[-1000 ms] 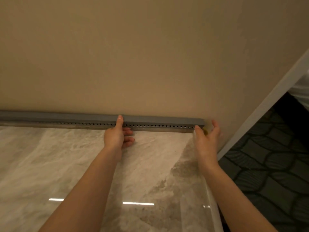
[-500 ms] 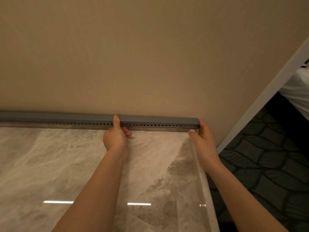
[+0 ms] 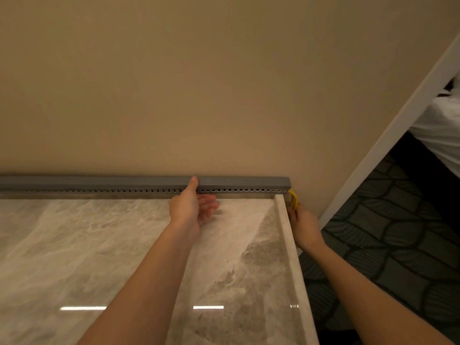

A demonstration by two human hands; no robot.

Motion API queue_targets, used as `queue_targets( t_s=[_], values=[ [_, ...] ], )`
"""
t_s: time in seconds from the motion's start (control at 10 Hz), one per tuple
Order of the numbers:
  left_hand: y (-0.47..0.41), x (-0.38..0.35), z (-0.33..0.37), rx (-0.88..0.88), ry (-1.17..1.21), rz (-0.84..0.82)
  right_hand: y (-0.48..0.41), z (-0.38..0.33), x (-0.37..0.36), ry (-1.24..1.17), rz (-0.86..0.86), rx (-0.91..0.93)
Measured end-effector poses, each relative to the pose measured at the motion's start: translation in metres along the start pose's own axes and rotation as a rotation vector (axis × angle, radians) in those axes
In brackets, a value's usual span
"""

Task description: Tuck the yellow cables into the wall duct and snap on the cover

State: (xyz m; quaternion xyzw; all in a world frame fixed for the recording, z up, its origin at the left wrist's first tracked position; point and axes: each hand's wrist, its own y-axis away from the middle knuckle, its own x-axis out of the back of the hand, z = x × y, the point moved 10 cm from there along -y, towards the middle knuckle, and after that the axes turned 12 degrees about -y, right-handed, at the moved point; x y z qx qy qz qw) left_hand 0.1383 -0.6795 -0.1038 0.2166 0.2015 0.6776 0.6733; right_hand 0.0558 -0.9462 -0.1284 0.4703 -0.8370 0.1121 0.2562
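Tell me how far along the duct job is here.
Done: the grey cover sits along the whole visible duct. In hand: the left hand presses its thumb on the cover at a seam; the right hand appears to pinch the yellow cables hanging from the duct's right end. Left: tucking that tail in and seating the cover there.

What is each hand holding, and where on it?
The right hand pinches the thin yellow cables just below the grey plastic duct, at its right end; the left hand holds nothing, thumb pressing the duct.

Covered grey duct [image 3: 124, 183]; yellow cables [image 3: 293, 199] protruding rightward
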Motion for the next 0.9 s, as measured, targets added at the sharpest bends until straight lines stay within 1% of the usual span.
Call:
queue_targets(
  t_s=[0.1, 0.2, 0.3, 0.4, 0.5, 0.6, 0.7, 0.8, 0.9],
  values=[
    [-0.003, 0.004, 0.001, -0.03, 0.012, 0.063, -0.009, -0.008, 0.017, 0.136, 0.075, 0.067],
    [-0.005, 0.002, 0.001, -0.046, 0.049, 0.062, -0.015, -0.01, 0.019, 0.224, 0.042, 0.089],
    [-0.006, 0.0, -0.001, -0.035, 0.071, 0.017, -0.015, -0.012, 0.01, 0.199, -0.023, 0.093],
    [-0.005, -0.001, -0.003, -0.022, 0.054, -0.027, -0.014, -0.011, -0.006, 0.195, -0.156, 0.074],
    [-0.004, -0.003, -0.001, -0.023, -0.002, -0.083, -0.011, -0.011, -0.009, 0.205, -0.22, 0.042],
    [0.002, 0.0, 0.005, -0.051, -0.16, -0.101, -0.005, -0.015, -0.004, 0.301, -0.267, 0.016],
    [0.018, 0.004, 0.013, -0.13, -0.43, -0.102, 0.009, -0.024, 0.007, 0.431, -0.294, -0.011],
    [0.038, 0.008, 0.016, -0.183, -0.618, -0.139, 0.029, -0.036, 0.018, 0.458, -0.257, -0.019],
    [0.06, 0.012, 0.013, -0.219, -0.741, -0.182, 0.054, -0.059, 0.025, 0.391, -0.187, 0.055]
  ],
)
